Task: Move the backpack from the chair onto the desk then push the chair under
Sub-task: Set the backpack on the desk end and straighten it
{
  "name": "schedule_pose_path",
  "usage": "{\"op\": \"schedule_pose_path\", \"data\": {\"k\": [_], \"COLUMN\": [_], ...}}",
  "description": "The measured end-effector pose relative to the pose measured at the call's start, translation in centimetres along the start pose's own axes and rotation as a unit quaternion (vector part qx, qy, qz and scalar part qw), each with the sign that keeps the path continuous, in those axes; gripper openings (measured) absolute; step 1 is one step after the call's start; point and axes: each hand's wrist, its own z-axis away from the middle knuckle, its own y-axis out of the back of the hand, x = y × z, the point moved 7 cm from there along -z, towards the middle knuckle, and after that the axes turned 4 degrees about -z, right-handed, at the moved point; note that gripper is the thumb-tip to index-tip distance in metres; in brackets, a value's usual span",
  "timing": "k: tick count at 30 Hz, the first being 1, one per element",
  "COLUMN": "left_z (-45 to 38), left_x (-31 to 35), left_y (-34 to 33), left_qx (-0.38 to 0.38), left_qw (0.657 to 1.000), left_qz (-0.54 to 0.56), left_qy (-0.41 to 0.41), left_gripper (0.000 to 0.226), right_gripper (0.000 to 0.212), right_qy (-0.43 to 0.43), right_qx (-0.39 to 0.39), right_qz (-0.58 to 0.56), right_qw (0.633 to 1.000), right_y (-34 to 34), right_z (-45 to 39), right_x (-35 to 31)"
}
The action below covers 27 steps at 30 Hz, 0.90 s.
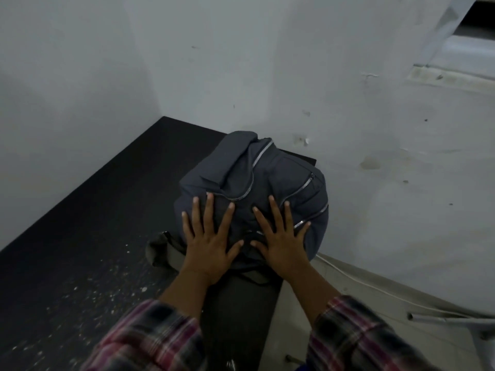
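Note:
A dark grey backpack (257,188) with silver zips rests on the right end of a black desk (101,210), close to the corner wall. My left hand (211,236) lies flat on the near left side of the backpack, fingers spread. My right hand (281,236) lies flat beside it on the near right side, fingers also spread. Neither hand grips anything. A grey strap (160,250) trails from the backpack onto the desk at the left. A smooth dark surface (235,317) lies below my hands; I cannot tell whether it is the desk or the chair.
White walls close in behind and to the right of the desk. Pale specks of debris (107,285) cover the near desk top. On the right, a white cable (356,279) runs along the light floor, with a grey metal tube (450,318) beside it. A window sill (452,76) is at the upper right.

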Motion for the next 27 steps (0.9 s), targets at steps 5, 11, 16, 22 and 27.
{"op": "schedule_pose_path", "data": {"k": [5,11,16,22,27], "left_z": [-6.6,-13.0,-13.2,-13.4,-13.5], "left_x": [0.4,0.1,0.2,0.3,0.3], "left_y": [-3.0,-6.5,-7.3,-7.0,-6.9], "left_qx": [-0.003,0.003,0.013,-0.008,-0.028], "left_qw": [1.000,0.999,0.999,0.999,0.998], "left_qz": [-0.003,0.013,0.013,0.013,0.022], "left_qy": [0.012,0.039,0.049,0.051,0.055], "left_gripper": [0.090,0.104,0.101,0.103,0.102], "right_gripper": [0.083,0.088,0.046,0.070,0.087], "right_qy": [-0.001,0.008,0.030,-0.431,-0.314], "right_qx": [-0.010,-0.008,0.322,0.295,0.114], "right_qz": [0.016,0.041,-0.056,-0.507,-0.596], "right_qw": [1.000,0.999,0.945,0.686,0.730], "right_y": [1.0,1.8,6.1,0.6,1.7], "right_z": [-6.5,-13.1,-10.6,-7.3,-8.7], "right_x": [3.2,5.2,7.3,17.5,16.9]}}
